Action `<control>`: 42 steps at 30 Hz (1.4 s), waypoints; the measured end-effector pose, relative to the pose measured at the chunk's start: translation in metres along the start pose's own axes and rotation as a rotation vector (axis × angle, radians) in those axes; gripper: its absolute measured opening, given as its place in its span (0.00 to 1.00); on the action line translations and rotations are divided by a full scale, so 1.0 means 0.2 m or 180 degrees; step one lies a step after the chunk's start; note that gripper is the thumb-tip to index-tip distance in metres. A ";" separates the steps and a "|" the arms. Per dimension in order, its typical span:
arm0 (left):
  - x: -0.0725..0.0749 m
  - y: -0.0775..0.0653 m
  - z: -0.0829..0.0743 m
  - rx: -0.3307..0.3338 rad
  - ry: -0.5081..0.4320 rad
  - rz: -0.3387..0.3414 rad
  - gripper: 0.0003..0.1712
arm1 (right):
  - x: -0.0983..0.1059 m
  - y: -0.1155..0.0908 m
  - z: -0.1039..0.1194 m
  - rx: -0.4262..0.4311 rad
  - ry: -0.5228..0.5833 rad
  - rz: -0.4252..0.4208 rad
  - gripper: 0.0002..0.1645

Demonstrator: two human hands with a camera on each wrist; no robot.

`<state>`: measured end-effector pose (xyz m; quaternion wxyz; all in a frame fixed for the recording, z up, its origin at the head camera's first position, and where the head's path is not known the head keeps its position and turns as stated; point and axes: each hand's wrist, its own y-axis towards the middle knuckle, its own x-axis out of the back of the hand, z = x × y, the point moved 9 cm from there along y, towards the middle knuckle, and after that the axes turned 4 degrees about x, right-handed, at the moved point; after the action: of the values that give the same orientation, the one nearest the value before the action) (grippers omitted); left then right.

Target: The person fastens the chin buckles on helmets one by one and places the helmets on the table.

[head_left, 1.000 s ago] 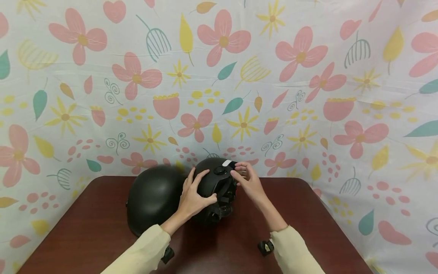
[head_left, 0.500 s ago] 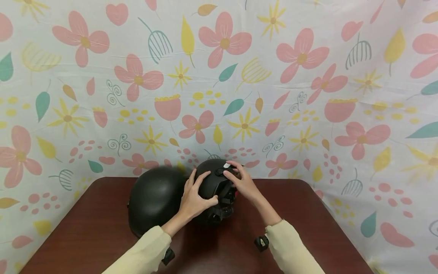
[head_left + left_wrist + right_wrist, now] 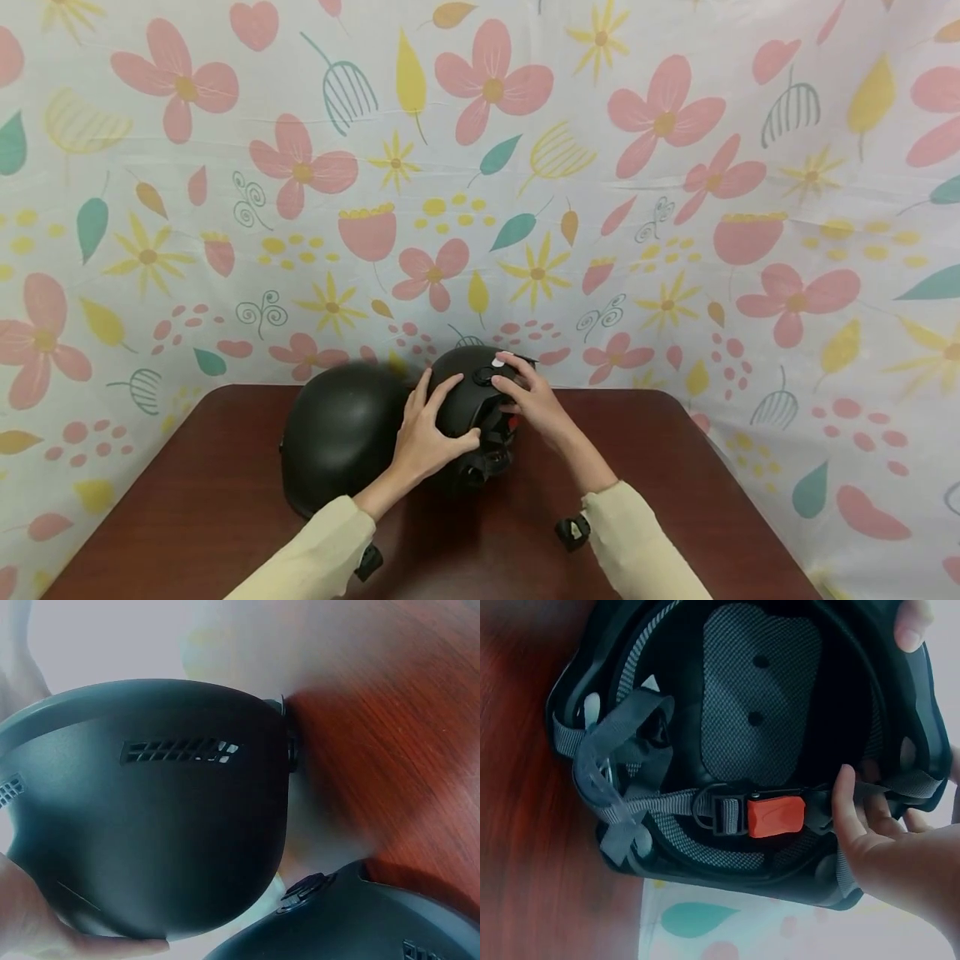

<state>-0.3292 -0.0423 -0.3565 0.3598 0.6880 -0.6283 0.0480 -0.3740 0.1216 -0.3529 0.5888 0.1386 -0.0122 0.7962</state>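
Observation:
A black helmet [image 3: 465, 404] stands on its side, its opening turned to the right. My left hand [image 3: 423, 437] grips its shell with spread fingers and thumb, and in the left wrist view that hand [image 3: 34, 919] lies along the lower left of the vented shell [image 3: 165, 817]. My right hand [image 3: 536, 400] is at the upper rim beside a round knob [image 3: 483, 376]. Seen by the right wrist, its thumb and fingers [image 3: 844, 802] close round the grey chin strap [image 3: 919, 782] near the red buckle [image 3: 776, 816]. Dark padding [image 3: 761, 682] lines the inside.
A second black helmet [image 3: 337, 437] rests close at the left, its smooth shell facing up; it enters the left wrist view [image 3: 360, 919] at the lower right. Both are on a dark red-brown table [image 3: 615, 483]. Behind hangs a floral cloth [image 3: 480, 175].
My right hand has moved left and slightly down, from beside the helmet's right edge onto the rim by the knob. My left hand keeps its grip; the second helmet has not moved.

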 end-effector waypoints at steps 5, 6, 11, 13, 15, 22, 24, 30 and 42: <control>0.00 -0.01 0.00 -0.0084 0.0035 0.0020 0.44 | -0.01 0.00 -0.02 -0.0102 0.0486 0.0069 0.36; 0.00 -0.01 0.00 -0.0107 0.0043 0.0026 0.45 | -0.02 0.00 -0.02 -0.0118 0.0568 0.0071 0.36; 0.00 -0.03 0.00 -0.0249 0.0052 0.0030 0.47 | -0.02 -0.01 -0.03 -0.0180 0.0907 0.0004 0.35; 0.01 -0.04 0.01 -0.0298 0.0045 0.0033 0.46 | -0.02 -0.02 -0.03 -0.0221 0.1061 -0.0052 0.35; 0.01 -0.04 0.03 -0.0302 0.0021 0.0058 0.44 | -0.01 -0.02 -0.04 -0.0265 0.1238 -0.0122 0.35; 0.02 -0.02 0.12 0.0058 -0.0287 0.0207 0.45 | -0.01 -0.06 -0.04 -0.0216 0.1764 -0.0111 0.36; 0.03 -0.02 0.15 0.0227 -0.0480 0.0250 0.45 | -0.01 -0.07 -0.05 -0.0202 0.1898 -0.0105 0.36; 0.03 0.00 0.24 0.0679 -0.0830 0.0402 0.43 | 0.02 -0.11 -0.12 -0.0263 0.2243 -0.0143 0.34; 0.02 0.02 0.25 0.0736 -0.0845 0.0487 0.43 | 0.07 -0.12 -0.14 -0.0216 0.1923 0.0109 0.37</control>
<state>-0.3506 -0.0729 -0.3899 0.1877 0.6753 -0.7111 0.0559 -0.3611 0.1469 -0.3805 0.5566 -0.1244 0.1345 0.8103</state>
